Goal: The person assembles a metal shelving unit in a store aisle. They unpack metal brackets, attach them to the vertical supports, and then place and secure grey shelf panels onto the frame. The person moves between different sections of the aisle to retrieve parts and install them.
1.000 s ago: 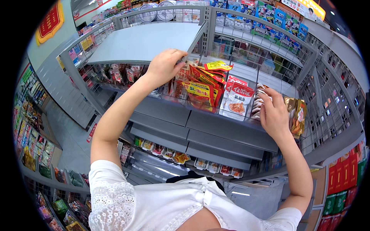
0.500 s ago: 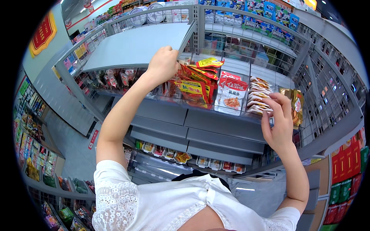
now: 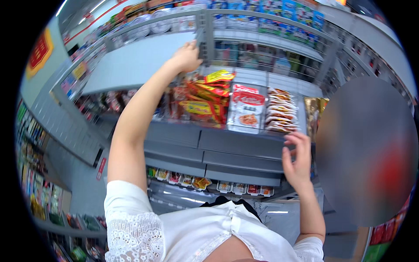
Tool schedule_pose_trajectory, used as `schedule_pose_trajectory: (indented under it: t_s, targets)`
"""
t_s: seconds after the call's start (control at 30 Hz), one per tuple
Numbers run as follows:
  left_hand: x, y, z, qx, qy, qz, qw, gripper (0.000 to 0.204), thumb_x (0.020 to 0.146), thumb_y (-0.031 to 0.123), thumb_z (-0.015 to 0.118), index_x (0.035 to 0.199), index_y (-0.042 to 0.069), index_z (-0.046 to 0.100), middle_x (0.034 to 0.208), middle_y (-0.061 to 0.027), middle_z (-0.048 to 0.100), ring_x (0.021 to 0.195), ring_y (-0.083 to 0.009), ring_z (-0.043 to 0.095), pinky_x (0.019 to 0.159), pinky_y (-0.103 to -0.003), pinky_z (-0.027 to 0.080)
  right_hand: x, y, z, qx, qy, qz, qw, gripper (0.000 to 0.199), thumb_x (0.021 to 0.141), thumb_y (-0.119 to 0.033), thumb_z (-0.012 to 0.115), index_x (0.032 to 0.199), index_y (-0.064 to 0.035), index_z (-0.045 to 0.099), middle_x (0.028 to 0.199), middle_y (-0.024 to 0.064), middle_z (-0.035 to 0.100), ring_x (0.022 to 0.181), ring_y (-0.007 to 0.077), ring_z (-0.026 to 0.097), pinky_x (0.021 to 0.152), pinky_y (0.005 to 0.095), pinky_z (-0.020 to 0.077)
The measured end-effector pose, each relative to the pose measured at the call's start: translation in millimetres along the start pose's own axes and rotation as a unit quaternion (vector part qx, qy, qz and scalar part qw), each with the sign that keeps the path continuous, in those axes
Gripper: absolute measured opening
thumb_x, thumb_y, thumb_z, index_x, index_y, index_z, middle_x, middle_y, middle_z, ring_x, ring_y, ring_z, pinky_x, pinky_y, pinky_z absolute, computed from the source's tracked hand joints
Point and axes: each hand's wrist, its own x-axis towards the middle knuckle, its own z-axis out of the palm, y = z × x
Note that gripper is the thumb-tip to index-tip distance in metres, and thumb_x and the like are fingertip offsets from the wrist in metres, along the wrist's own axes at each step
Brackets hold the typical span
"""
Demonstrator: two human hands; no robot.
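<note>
My left hand (image 3: 187, 56) reaches up to the top shelf, its fingers curled on a grey shelf upright (image 3: 201, 32) beside a bare grey shelf board (image 3: 131, 65). Below that arm lie red and yellow snack packets (image 3: 203, 102) and a red and white packet (image 3: 246, 109) in the wire-fronted middle shelf. My right hand (image 3: 297, 159) hovers with fingers spread and nothing in it. It is just below a stack of brown and white packets (image 3: 281, 111), in front of the grey shelf edge (image 3: 244, 146).
Small packaged goods (image 3: 200, 183) line a lower shelf. Blue boxes (image 3: 283, 8) stand on the top row behind a wire rail. More stocked shelves run down the left aisle (image 3: 39, 192). A blurred patch (image 3: 366, 148) hides the right side.
My left hand has risen from the red and yellow packets to the upper shelf upright. My right hand has drawn down and away from the brown and white packets, now open.
</note>
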Motion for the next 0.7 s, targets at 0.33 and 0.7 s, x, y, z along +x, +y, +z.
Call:
schedule_pose_trajectory:
  t_s: [0.33,0.7]
  targets:
    - [-35.3,29.5,-37.3,-0.134,0.186,0.09,0.969,0.044,0.093,0.026,0.052,0.131,0.004,0.046,0.142,-0.0244,0.035,0.133,-0.0368,0.033,0.107,-0.041,0.03,-121.8,14.4,37.3,-0.009,-0.003,0.181,0.984,0.028,0.079,-0.002,0.056,0.107,-0.0065,0.055,0.11,0.0134,0.051,0.086,0.0306,0.06,0.072,0.0368,0.0505]
    - [-217.2,229.0,-62.4,-0.377,0.068,0.397,0.834,0.022,0.083,0.003,0.055,0.105,0.0,0.058,0.107,-0.0181,0.059,0.099,-0.0337,0.057,0.087,-0.039,0.045,-268.8,43.4,33.2,-0.072,-0.333,0.301,0.891,0.023,0.082,-0.017,0.058,0.098,-0.0011,0.058,0.093,0.0165,0.061,0.089,0.0349,0.061,0.075,0.0448,0.0497]
